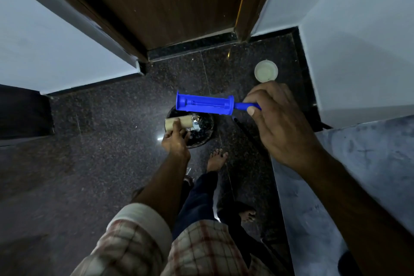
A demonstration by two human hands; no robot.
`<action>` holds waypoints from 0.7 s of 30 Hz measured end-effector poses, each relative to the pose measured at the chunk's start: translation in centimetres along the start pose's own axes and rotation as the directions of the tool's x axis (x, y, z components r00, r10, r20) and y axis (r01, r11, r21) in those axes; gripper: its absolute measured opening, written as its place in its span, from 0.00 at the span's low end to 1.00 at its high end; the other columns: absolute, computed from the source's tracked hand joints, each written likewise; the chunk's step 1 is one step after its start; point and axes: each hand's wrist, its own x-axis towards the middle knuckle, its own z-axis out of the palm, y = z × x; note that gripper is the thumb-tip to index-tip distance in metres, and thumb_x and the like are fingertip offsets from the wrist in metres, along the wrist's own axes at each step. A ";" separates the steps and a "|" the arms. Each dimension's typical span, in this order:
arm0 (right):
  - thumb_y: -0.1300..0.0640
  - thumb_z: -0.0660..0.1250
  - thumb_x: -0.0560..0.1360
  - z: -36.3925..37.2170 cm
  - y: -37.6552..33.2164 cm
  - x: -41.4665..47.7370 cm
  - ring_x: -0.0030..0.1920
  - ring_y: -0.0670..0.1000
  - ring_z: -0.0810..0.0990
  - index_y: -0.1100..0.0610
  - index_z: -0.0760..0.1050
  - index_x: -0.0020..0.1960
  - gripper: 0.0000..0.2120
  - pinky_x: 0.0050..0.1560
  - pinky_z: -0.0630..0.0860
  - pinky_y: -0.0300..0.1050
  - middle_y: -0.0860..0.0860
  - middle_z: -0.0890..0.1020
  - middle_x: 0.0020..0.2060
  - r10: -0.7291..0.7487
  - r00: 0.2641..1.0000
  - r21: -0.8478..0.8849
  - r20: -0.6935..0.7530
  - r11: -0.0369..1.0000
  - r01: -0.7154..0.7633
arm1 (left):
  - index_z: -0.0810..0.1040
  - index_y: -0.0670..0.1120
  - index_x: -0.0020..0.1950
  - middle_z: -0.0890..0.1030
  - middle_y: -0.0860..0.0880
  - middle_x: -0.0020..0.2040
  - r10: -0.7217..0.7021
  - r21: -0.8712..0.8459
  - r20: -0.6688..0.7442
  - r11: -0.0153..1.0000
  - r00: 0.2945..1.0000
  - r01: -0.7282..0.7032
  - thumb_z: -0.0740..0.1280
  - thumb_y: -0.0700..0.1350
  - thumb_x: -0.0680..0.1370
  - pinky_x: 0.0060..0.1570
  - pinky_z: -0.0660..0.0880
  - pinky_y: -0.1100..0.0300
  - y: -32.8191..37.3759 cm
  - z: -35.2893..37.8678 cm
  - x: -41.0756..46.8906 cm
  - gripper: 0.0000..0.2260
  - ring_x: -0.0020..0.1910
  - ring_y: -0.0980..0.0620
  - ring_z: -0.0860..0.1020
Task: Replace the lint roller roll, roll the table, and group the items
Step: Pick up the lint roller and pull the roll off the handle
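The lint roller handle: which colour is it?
Bright blue, the lint roller handle, seen clearly in the head view.

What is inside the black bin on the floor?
The bin holds dark waste and something shiny. The left hand, with the cardboard tube, covers its left part, and the blue roller its top edge.

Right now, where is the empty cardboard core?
In the head view, left of centre: the left hand holds the core over the dark bin on the floor, just below the blue roller.
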 end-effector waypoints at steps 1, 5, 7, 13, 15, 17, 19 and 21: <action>0.58 0.58 0.82 0.3 0.0 0.2 0.56 0.54 0.73 0.59 0.76 0.56 0.10 0.59 0.73 0.53 0.53 0.76 0.57 -0.001 1.000 0.001 0.004 1.000 0.001 | 0.76 0.43 0.52 0.81 0.40 0.54 -0.015 0.003 -0.011 1.000 1.000 0.015 0.70 0.44 0.84 0.50 0.81 0.54 -0.2 0.0 0.5 0.06 0.51 0.44 0.82; 0.57 0.58 0.82 1.8 0.4 0.2 0.55 0.54 0.73 0.58 0.76 0.56 0.10 0.57 0.73 0.54 0.53 0.76 0.56 -0.003 1.000 0.019 0.023 1.000 0.003 | 0.77 0.40 0.54 0.81 0.43 0.46 -0.041 0.022 -0.072 0.999 0.997 0.043 0.70 0.44 0.84 0.47 0.81 0.55 -0.7 0.2 2.5 0.08 0.41 0.50 0.80; 0.56 0.58 0.82 2.5 0.8 0.0 0.55 0.53 0.72 0.57 0.76 0.56 0.09 0.57 0.73 0.52 0.52 0.76 0.56 0.003 0.999 0.031 0.035 1.000 -0.004 | 0.77 0.39 0.56 0.81 0.45 0.42 -0.053 0.025 -0.077 0.998 0.996 0.055 0.71 0.45 0.84 0.46 0.81 0.57 -1.0 0.4 3.3 0.09 0.40 0.51 0.80; 0.56 0.59 0.81 5.0 1.6 -0.3 0.56 0.54 0.73 0.58 0.77 0.56 0.10 0.58 0.73 0.53 0.52 0.76 0.56 0.010 0.998 0.037 0.064 0.999 -0.013 | 0.75 0.41 0.56 0.81 0.41 0.47 -0.114 0.021 -0.054 0.993 0.992 0.115 0.67 0.44 0.86 0.47 0.83 0.58 -1.6 0.7 6.1 0.06 0.42 0.49 0.80; 0.56 0.59 0.81 5.5 1.7 -0.4 0.56 0.54 0.73 0.58 0.77 0.56 0.11 0.58 0.73 0.54 0.53 0.77 0.56 0.014 0.998 0.038 0.065 0.999 -0.017 | 0.75 0.39 0.65 0.80 0.39 0.59 -0.170 0.031 -0.015 0.985 0.985 0.171 0.66 0.49 0.86 0.65 0.81 0.49 -2.1 0.3 6.7 0.14 0.55 0.47 0.81; 0.56 0.59 0.81 5.6 1.6 -0.4 0.56 0.54 0.73 0.58 0.77 0.56 0.11 0.57 0.73 0.55 0.53 0.77 0.56 0.007 0.998 0.032 0.059 0.999 -0.009 | 0.74 0.39 0.74 0.78 0.41 0.64 -0.217 0.069 -0.009 0.974 0.976 0.217 0.65 0.55 0.86 0.67 0.79 0.51 -2.3 -0.3 6.9 0.24 0.55 0.49 0.80; 0.57 0.59 0.81 5.2 1.3 -0.5 0.56 0.54 0.73 0.58 0.77 0.56 0.10 0.57 0.73 0.54 0.53 0.77 0.56 0.000 0.999 0.031 0.044 1.000 -0.002 | 0.74 0.41 0.76 0.78 0.43 0.62 -0.189 0.146 0.023 0.972 0.982 0.184 0.62 0.57 0.86 0.55 0.79 0.54 -2.1 -0.5 6.6 0.25 0.47 0.51 0.78; 0.57 0.60 0.81 4.6 0.8 -0.6 0.56 0.53 0.73 0.58 0.77 0.57 0.09 0.57 0.73 0.54 0.52 0.76 0.56 0.000 1.000 0.038 0.026 0.999 -0.001 | 0.73 0.41 0.76 0.79 0.43 0.68 -0.084 0.232 0.055 0.970 0.995 0.069 0.61 0.53 0.87 0.62 0.78 0.51 -1.4 -0.2 5.8 0.22 0.59 0.46 0.81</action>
